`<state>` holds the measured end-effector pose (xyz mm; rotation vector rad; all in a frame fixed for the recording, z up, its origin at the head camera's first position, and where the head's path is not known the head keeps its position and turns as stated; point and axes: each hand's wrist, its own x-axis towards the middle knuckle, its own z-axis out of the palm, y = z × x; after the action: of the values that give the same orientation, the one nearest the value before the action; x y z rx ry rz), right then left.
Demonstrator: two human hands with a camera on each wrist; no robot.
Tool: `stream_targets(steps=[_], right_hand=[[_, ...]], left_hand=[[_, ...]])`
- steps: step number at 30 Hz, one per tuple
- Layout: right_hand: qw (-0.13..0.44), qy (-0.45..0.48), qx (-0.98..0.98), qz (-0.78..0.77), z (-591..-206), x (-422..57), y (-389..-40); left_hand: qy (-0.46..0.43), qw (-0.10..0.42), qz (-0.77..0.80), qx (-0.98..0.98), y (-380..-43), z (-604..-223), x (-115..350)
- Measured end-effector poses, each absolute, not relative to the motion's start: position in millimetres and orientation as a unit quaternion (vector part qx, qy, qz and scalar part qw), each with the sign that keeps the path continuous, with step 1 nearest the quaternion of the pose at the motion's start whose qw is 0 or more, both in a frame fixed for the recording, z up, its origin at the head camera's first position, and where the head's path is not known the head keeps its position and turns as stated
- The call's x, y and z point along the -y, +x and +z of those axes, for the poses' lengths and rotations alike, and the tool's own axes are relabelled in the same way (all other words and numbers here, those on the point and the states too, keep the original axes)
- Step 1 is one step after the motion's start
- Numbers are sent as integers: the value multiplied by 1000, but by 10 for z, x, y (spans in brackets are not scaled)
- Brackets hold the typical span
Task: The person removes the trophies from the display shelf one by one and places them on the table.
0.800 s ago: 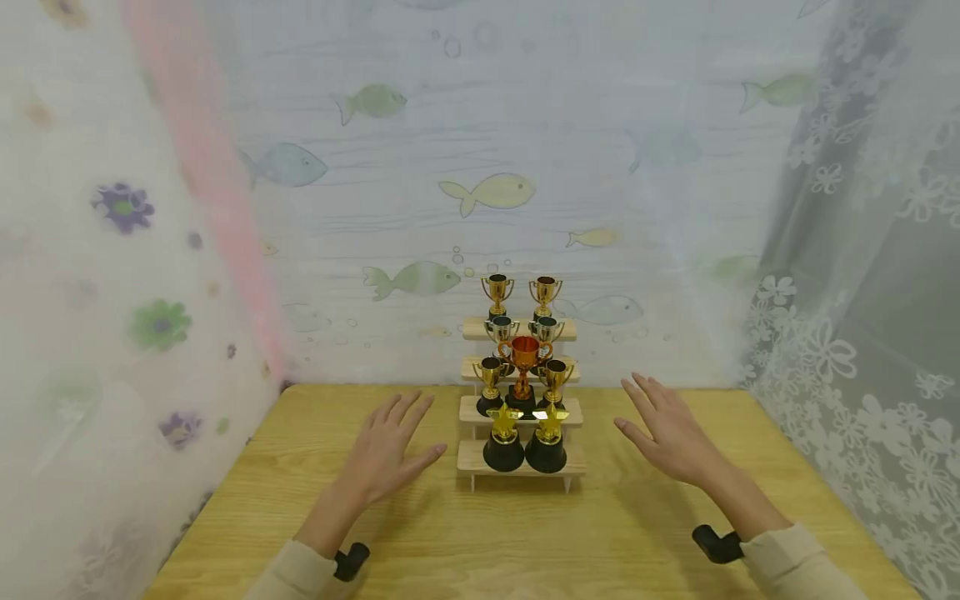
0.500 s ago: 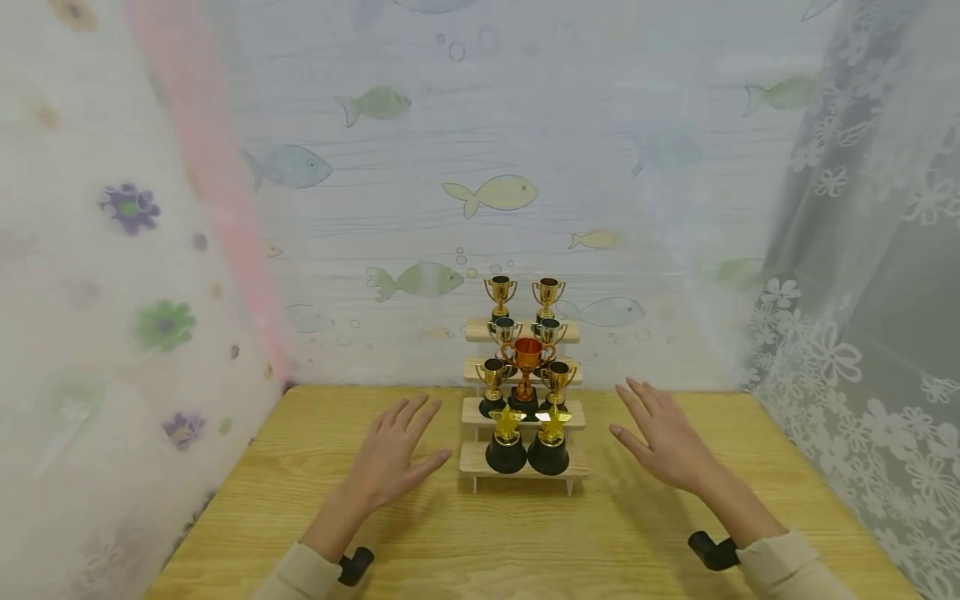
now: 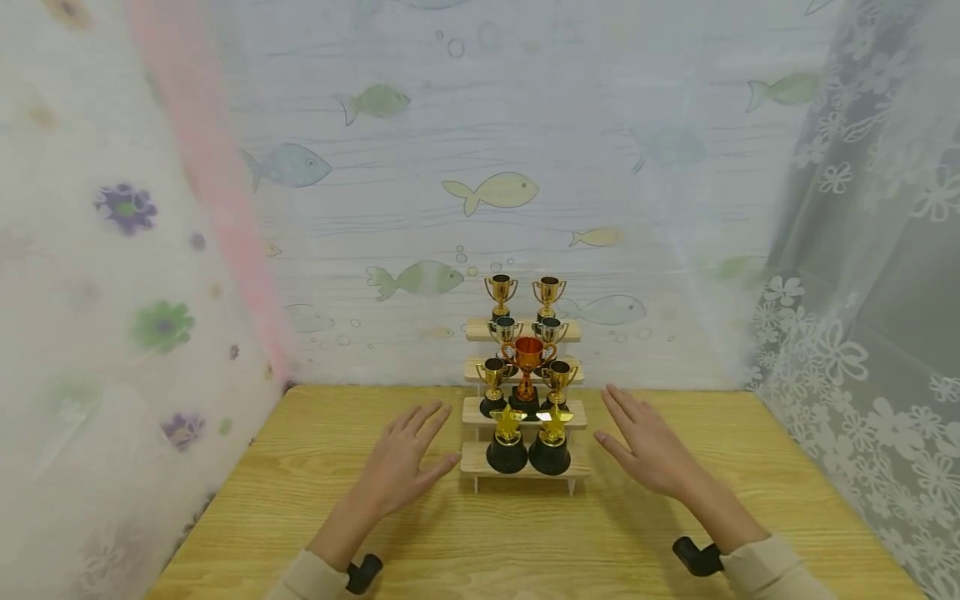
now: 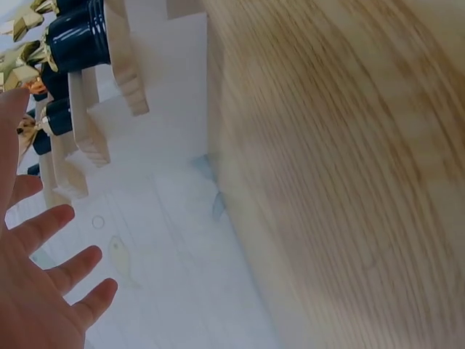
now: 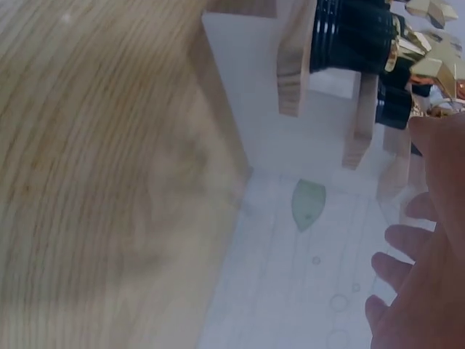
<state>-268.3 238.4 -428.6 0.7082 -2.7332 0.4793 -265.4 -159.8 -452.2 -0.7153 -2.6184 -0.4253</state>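
My left hand is spread beside the left side of a tiered wooden display stand, its thumb tip close to the lowest shelf. On the other side, my right hand has its fingers extended toward the stand. Neither holds anything. Two star trophies with black bases stand on the bottom step. Above them, a larger orange-red trophy cup rises between two small gold cups. Silver cups occupy the third step, and two gold cups top the stand. Both wrist views show the stand's shelf ends near the fingers.
The stand sits toward the back of a wood-grain table. Behind it hangs a curtain printed with fish. A flowered curtain borders the left, and a lace curtain the right. Black wrist mounts jut from the sleeves.
Both hands have moved inward toward the stand, the left one rightward and the right one leftward and slightly down. The trophies keep their places on the stand.
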Motion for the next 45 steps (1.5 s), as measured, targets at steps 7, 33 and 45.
stream_targets(steps=[7, 33, 45], right_hand=[[147, 252, 938, 186, -4362, -2289, -2699], [143, 238, 914, 296, -4591, -2010, -2841], [160, 231, 912, 300, -4632, -1934, -2903]], left_hand=[[-255, 190, -178, 931, -2639, -4554, 1507], [-199, 162, -378, 890, -2530, -4729, 1122], [-201, 163, -420, 870, -2561, -4788, 951]])
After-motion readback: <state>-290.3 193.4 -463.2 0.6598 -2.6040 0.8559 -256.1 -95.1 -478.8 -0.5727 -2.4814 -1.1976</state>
